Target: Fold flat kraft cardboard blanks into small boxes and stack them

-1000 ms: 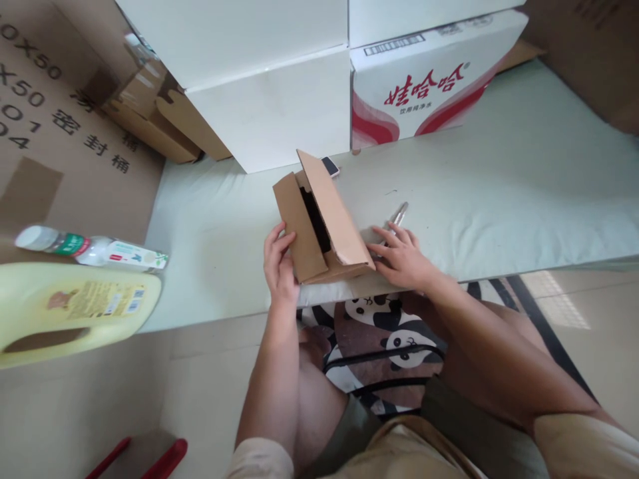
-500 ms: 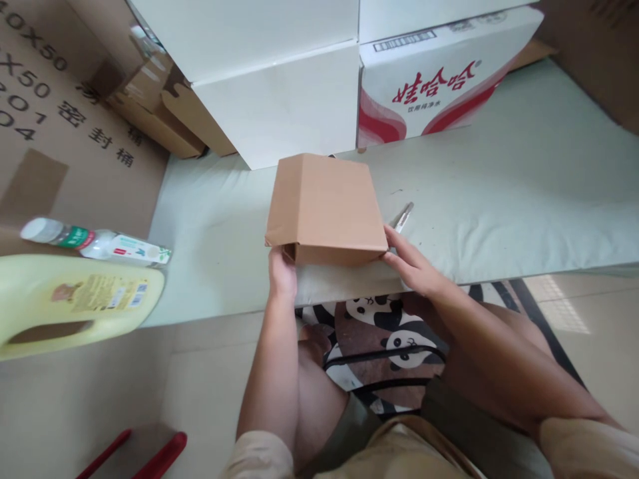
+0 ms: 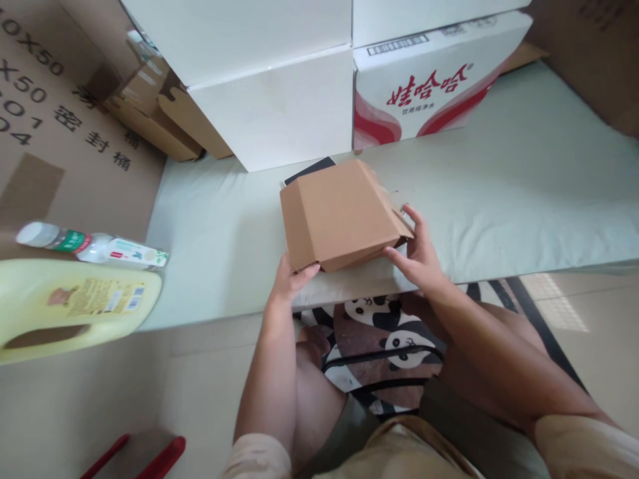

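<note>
A small brown cardboard box [image 3: 349,213] is held between my two hands over the near edge of the cloth-covered surface. Its left and right flaps stick out at an angle, and it sits turned and tilted. My left hand [image 3: 290,278] grips the near left corner, thumb on the front edge and fingers hidden below. At the near right corner, my right hand [image 3: 418,256] has its thumb on the front edge and its fingers along the right flap. Behind the box, part of a dark flat object with a pale rim [image 3: 309,171] shows.
White cartons [image 3: 279,113] and a white-and-red carton [image 3: 429,86] stand at the back. On the left are a plastic bottle [image 3: 100,246], a yellow jug [image 3: 124,299] and a large cardboard box [image 3: 100,193]. Pale green cloth [image 3: 519,199] covers the surface.
The box has turned and tilted, its right flap now showing. My left thumb has come onto the front edge, and my right fingers have spread along the right side. The dark flat object is more exposed.
</note>
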Motion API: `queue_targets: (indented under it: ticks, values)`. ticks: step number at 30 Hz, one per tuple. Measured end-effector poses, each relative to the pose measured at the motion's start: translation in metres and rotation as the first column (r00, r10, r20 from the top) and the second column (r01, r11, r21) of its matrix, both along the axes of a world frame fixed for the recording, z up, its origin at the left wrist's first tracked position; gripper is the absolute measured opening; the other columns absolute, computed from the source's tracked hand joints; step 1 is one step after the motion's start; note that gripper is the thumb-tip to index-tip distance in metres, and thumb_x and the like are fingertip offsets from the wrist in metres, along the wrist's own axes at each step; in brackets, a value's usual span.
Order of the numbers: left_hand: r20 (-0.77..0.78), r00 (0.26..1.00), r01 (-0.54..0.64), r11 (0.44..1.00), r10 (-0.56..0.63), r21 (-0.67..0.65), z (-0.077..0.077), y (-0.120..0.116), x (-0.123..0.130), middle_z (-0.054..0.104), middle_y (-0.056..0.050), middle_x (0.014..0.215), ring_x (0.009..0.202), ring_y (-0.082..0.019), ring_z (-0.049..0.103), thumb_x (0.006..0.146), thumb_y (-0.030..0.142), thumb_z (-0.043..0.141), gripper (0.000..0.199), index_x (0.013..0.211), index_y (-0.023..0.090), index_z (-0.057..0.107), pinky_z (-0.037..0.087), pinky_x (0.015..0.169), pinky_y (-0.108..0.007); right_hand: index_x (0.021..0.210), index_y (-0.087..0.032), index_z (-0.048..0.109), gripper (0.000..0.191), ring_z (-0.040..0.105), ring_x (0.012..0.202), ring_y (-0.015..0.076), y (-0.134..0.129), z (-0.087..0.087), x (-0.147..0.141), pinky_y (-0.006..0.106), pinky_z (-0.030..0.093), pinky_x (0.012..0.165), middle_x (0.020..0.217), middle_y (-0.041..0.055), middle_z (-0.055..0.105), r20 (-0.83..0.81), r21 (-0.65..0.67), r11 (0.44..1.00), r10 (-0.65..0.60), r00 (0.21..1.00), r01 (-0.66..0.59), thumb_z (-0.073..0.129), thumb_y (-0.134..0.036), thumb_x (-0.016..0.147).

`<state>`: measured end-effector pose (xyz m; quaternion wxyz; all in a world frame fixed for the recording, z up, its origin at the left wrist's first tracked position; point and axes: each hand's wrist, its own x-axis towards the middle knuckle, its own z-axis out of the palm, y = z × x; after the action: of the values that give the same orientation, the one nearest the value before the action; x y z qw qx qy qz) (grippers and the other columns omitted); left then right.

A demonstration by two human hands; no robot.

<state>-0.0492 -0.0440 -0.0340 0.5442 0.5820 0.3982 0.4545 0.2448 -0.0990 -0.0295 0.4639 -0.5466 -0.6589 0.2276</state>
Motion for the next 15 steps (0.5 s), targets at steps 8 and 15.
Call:
queue_targets:
  ticks: [8, 15]
  values:
    - [-0.078, 0.970, -0.220, 0.969, 0.229, 0.110, 0.013, 0.005, 0.008, 0.077, -0.015, 0.112, 0.106, -0.029, 0.075, 0.052, 0.060, 0.095, 0.072, 0.105, 0.018, 0.071, 0.061, 0.092, -0.039, 0.156, -0.028, 0.028, 0.093, 0.061, 0.126, 0.0322, 0.004, 0.001, -0.002, 0.051, 0.058, 0.099, 0.150, 0.0182, 0.049, -0.144, 0.018, 0.989, -0.140, 0.980, 0.144, 0.075, -0.060, 0.083]
    - [-0.162, 0.921, -0.359, 0.933, 0.355, 0.005, 0.024, -0.002, 0.018, 0.078, -0.011, 0.084, 0.079, -0.025, 0.076, 0.050, 0.063, 0.093, 0.063, 0.084, 0.016, 0.069, 0.061, 0.068, -0.032, 0.143, -0.028, 0.046, 0.081, 0.066, 0.089, 0.0228, 0.001, 0.012, -0.003, 0.042, 0.060, 0.077, 0.120, 0.0100, 0.065, -0.226, -0.104, 0.953, -0.302, 0.926, 0.285, 0.081, -0.057, 0.076]
